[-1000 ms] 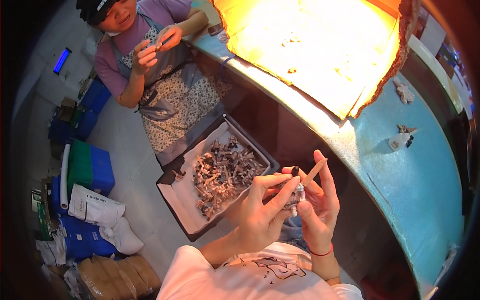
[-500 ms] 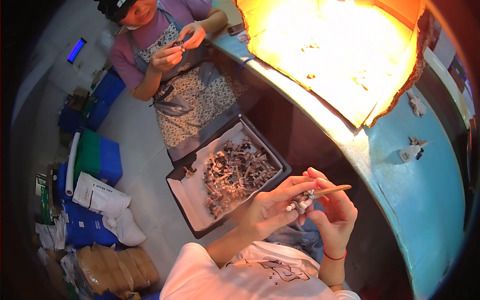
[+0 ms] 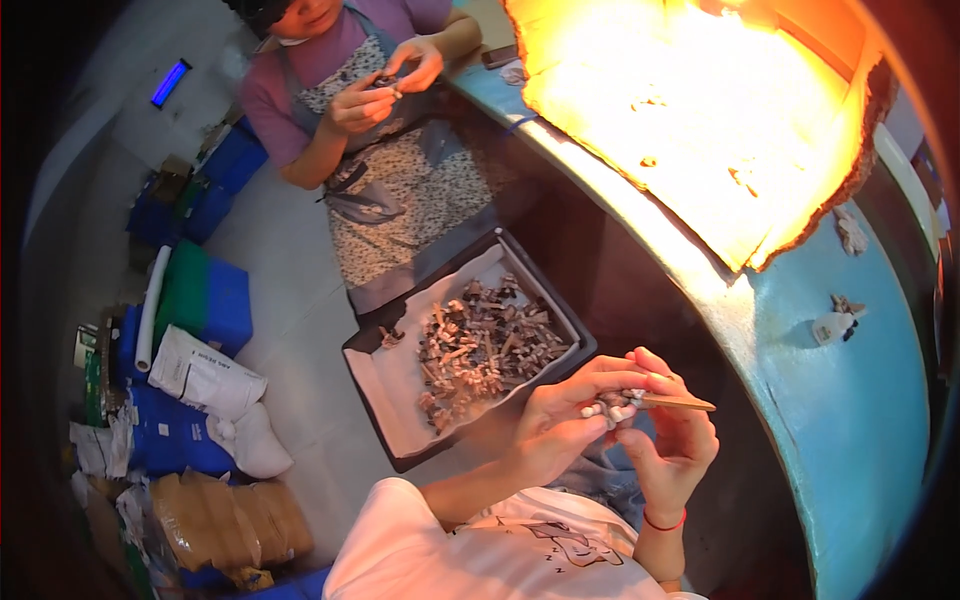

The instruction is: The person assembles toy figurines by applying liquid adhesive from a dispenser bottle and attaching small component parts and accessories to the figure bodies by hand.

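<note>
Above my lap, a small grey and white figurine [image 3: 611, 406] with a flat, pointed brown piece [image 3: 680, 402] sticking out to the right is pinched between my two hands. My left hand [image 3: 562, 425] grips it from the left, thumb below and fingers over the top. My right hand [image 3: 675, 445], with a red cord at its wrist, curls around the other side, its thumb and fingertips at the figurine. Fingers cover part of it. Just beyond my hands, a dark tray [image 3: 372, 388] lined with pale sheet holds a heap of similar small figurines [image 3: 485, 345].
A co-worker [image 3: 375, 120] across the tray handles a small piece. A brightly lit cardboard box [image 3: 690, 150] stands on the blue table [image 3: 850, 440], with a small white bottle [image 3: 832, 328] nearby. Blue bins [image 3: 225, 300], white sacks [image 3: 205, 372] and brown packages [image 3: 230, 525] line the left.
The view has shifted a little, so the surroundings sit farther right. The brown piece's tip has dipped slightly; both hands keep hold of the figurine.
</note>
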`<state>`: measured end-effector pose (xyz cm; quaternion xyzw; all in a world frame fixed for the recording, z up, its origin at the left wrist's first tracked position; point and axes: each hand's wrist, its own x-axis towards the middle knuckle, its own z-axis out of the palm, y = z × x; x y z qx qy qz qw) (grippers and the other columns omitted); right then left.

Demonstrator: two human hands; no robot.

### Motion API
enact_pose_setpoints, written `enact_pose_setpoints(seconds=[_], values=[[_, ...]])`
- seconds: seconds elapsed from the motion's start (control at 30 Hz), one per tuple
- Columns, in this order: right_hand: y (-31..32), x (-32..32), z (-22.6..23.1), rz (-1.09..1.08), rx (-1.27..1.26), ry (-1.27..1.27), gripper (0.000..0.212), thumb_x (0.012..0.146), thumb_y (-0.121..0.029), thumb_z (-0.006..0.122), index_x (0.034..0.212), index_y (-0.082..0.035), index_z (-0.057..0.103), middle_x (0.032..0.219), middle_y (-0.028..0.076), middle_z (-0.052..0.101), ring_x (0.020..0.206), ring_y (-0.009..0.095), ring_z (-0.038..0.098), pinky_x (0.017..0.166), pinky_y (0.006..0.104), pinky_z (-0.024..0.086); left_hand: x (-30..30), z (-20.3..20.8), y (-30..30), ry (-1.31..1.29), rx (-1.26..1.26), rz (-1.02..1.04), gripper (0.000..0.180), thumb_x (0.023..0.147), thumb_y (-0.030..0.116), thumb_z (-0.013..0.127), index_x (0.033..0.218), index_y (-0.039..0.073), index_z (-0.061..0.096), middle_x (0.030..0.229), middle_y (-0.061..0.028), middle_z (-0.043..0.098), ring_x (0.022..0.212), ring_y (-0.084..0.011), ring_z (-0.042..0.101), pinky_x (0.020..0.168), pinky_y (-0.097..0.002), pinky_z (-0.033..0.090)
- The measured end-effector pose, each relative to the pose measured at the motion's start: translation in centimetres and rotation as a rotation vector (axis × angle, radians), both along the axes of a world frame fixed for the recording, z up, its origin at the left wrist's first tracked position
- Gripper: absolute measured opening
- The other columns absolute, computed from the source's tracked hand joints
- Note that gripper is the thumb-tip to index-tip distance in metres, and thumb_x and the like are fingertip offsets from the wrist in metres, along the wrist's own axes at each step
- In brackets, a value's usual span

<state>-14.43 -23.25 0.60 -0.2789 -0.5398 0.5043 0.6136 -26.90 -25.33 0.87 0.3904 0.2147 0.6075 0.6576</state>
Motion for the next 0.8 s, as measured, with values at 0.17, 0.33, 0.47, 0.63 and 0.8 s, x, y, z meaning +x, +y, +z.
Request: enact_pose_setpoints(seconds=[0.17,0.33,0.47,0.63,0.8], values=[[0.4,-0.1,-0.5,0.052,0.023,-0.065,0.037,0.058,0.002,0.074,0.093,0.005,0.060,0.107,0.022,0.057,0.103,0.031,0.055,0.083,0.0361,0.047,-0.6,-0.6,-0.3,0.013,-0.024,0.073,0.039,0.075,0.000,0.043,0.112,-0.007,0.052,0.117,-0.0108,0.042,0.093,-0.0130,0.046,0.075,-0.0238,0.042],[0.5,0.1,-0.9,0.112,0.016,0.066,0.036,0.062,0.005,0.071,0.096,0.005,0.059,0.108,0.022,0.056,0.107,0.031,0.052,0.082,0.0363,0.048,0.4,0.4,-0.1,0.096,-0.046,0.115,0.039,0.073,-0.003,0.043,0.111,-0.006,0.052,0.116,-0.0108,0.042,0.095,-0.0126,0.046,0.081,-0.0246,0.039],[0.5,0.1,-1.5,0.182,-0.031,0.173,0.045,0.065,0.005,0.070,0.107,0.005,0.052,0.116,0.026,0.049,0.112,0.031,0.048,0.087,0.0369,0.046,0.8,0.5,-0.1,0.148,-0.029,0.162,0.038,0.073,-0.002,0.044,0.110,-0.006,0.052,0.114,-0.0097,0.043,0.097,-0.0131,0.046,0.085,-0.0257,0.038],[0.6,-0.1,-1.9,0.184,-0.068,0.219,0.044,0.067,0.004,0.069,0.107,0.005,0.051,0.118,0.025,0.048,0.113,0.031,0.046,0.089,0.0380,0.043,1.4,0.0,0.2,0.133,-0.006,0.217,0.037,0.074,0.002,0.045,0.109,-0.006,0.052,0.112,-0.0095,0.044,0.098,-0.0146,0.047,0.086,-0.0272,0.037],[0.9,-0.2,-2.2,0.225,-0.089,0.269,0.044,0.068,0.006,0.066,0.109,0.004,0.050,0.121,0.025,0.045,0.116,0.032,0.044,0.092,0.0389,0.041,1.7,0.0,0.5,0.152,0.026,0.247,0.038,0.074,0.001,0.045,0.110,-0.007,0.051,0.110,-0.0100,0.045,0.098,-0.0152,0.047,0.086,-0.0275,0.038]])
